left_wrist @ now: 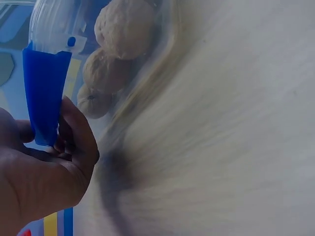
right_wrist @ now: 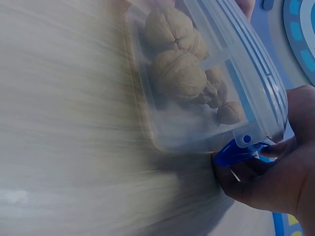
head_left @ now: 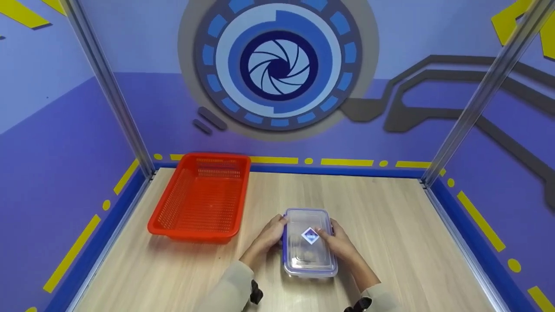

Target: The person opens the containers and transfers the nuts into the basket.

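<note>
A clear plastic food container [head_left: 303,255] with a blue-edged lid and a diamond label stands on the table between both hands. Several walnuts [right_wrist: 178,76] show through its wall in the wrist views. At its left side, my left hand [head_left: 271,234] pinches the blue side latch [left_wrist: 47,93], which sticks out from the wall. My right hand [head_left: 342,245] grips the opposite side, thumb on the lid by the label. In the right wrist view its fingers curl under the other blue latch [right_wrist: 238,152], which angles outward.
A red perforated plastic basket [head_left: 236,216] stands on the wooden table [head_left: 368,203] to the left, near the back. Printed blue-purple panels [head_left: 156,104] and metal corner posts [head_left: 110,91] enclose the table at the back and both sides.
</note>
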`<state>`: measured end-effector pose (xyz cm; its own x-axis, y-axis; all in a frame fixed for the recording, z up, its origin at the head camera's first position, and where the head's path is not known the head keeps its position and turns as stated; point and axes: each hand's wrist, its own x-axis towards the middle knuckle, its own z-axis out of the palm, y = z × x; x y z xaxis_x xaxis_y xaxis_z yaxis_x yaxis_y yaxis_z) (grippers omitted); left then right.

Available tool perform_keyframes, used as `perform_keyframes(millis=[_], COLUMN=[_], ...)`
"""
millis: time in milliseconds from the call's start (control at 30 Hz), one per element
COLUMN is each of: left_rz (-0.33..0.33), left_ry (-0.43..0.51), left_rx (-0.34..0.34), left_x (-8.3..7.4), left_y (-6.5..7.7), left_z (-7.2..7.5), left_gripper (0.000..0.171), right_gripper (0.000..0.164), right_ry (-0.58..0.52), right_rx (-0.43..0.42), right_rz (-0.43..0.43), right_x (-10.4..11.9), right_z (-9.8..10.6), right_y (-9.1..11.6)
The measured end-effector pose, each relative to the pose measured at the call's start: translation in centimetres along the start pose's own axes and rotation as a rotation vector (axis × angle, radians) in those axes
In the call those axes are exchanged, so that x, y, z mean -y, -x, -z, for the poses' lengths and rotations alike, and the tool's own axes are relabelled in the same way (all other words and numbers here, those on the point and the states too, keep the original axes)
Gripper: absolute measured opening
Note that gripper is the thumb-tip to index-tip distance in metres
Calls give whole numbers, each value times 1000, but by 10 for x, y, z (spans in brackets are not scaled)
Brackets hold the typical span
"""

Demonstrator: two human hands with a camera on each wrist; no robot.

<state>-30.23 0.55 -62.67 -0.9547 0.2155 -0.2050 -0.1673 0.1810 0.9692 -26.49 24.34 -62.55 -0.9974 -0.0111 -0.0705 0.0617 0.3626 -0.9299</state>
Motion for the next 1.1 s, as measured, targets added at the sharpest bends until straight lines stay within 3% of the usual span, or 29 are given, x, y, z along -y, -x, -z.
perform_keyframes(millis=[200,433,533,667,767,900,1100], left_rz=[-24,-52,-60,-51,-69,-103,-169], left_ry=[162,166,191,216,191,96,-135], left_rx=[103,128,134,150,143,120,67], left_x=[11,13,15,18,17,14,8], left_y=[-6,-11,-12,-11,-10,-9,-6], left_z=[4,1,0,2,4,8,12], left_gripper=[30,33,34,34,35,37,38], right_gripper=[76,79,84,77,70,72,77], right_ry=[-34,19,20,-9,-29,-39,-40], right_rx=[4,-5,-1,-2,-6,9,22], right_rz=[3,64,21,3,26,-9,-54], right_x=[0,-2,-3,-3,-1,1,1], right_z=[1,6,6,4,3,3,4], right_y=[0,-1,-1,-1,-1,-3,-2])
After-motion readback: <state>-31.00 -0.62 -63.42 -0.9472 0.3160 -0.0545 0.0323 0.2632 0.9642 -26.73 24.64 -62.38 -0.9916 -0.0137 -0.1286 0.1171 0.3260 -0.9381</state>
